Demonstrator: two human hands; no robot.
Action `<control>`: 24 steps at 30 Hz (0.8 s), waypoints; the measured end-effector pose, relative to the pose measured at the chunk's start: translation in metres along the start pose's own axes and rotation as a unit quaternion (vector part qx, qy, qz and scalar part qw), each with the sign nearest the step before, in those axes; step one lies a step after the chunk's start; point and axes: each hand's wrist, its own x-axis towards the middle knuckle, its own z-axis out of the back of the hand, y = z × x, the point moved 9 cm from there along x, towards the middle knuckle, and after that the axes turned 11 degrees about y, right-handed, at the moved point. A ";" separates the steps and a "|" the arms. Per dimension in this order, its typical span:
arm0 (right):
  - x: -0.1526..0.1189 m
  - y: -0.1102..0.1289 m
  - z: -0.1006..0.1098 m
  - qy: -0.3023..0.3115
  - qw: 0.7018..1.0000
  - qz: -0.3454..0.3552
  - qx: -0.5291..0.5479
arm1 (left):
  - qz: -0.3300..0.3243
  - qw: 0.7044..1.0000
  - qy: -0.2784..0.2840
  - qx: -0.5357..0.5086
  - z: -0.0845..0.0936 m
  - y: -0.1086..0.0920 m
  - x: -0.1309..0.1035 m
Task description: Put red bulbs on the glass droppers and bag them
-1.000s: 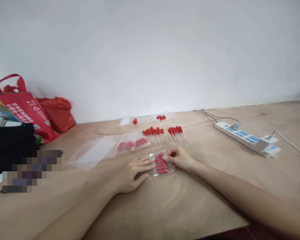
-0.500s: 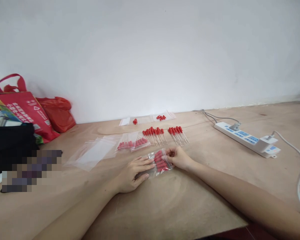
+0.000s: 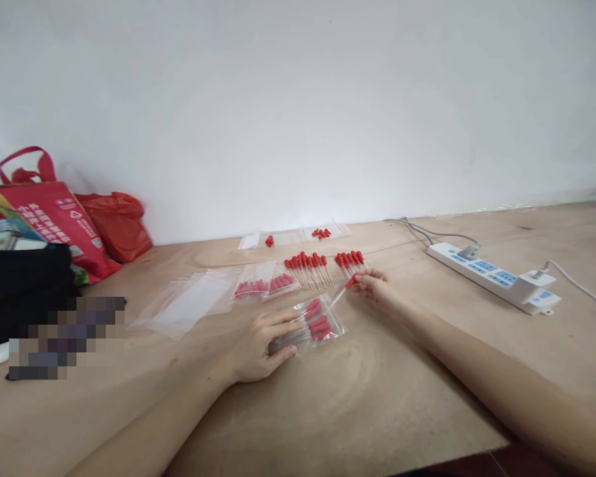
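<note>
My left hand (image 3: 267, 341) lies with fingers stretched over the left end of a clear zip bag (image 3: 338, 326), pressing it to the table. Inside that bag are several glass droppers with red rubber bulbs (image 3: 320, 324), with a gap among them. To the bag's upper right, my right hand (image 3: 377, 290) is closed on a single dropper (image 3: 349, 283) by its red bulb. Its thin glass tube slants down to the left, the tip by the bag's open-looking end. Just behind lie loose droppers in two groups, one on the left (image 3: 305, 265) and one on the right (image 3: 349, 260).
Two filled bags (image 3: 265, 286) and a stack of flat zip bags (image 3: 193, 301) lie to the left. More bags (image 3: 293, 237) sit by the wall. A power strip (image 3: 487, 275) with cords is at right, a red tote (image 3: 54, 218) and red plastic bag (image 3: 116, 225) at left.
My right hand has moved from the bag's end to the upper right and now has one dropper, out of the bag. The left hand stays on the bag.
</note>
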 end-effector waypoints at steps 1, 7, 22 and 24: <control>0.002 0.004 0.009 -0.019 0.999 0.013 0.032 | 0.009 1.000 -0.015 -0.009 0.003 0.001 0.001; 0.004 0.012 0.028 -0.089 0.990 0.039 0.104 | 0.104 0.990 -0.050 -0.079 0.017 0.016 0.033; 0.004 -0.005 0.012 -0.035 0.999 -0.008 0.012 | 0.148 0.910 0.074 -0.381 0.012 0.039 0.048; 0.004 -0.006 0.012 -0.033 0.999 -0.008 0.009 | 0.160 0.890 0.012 -0.426 0.038 0.048 0.032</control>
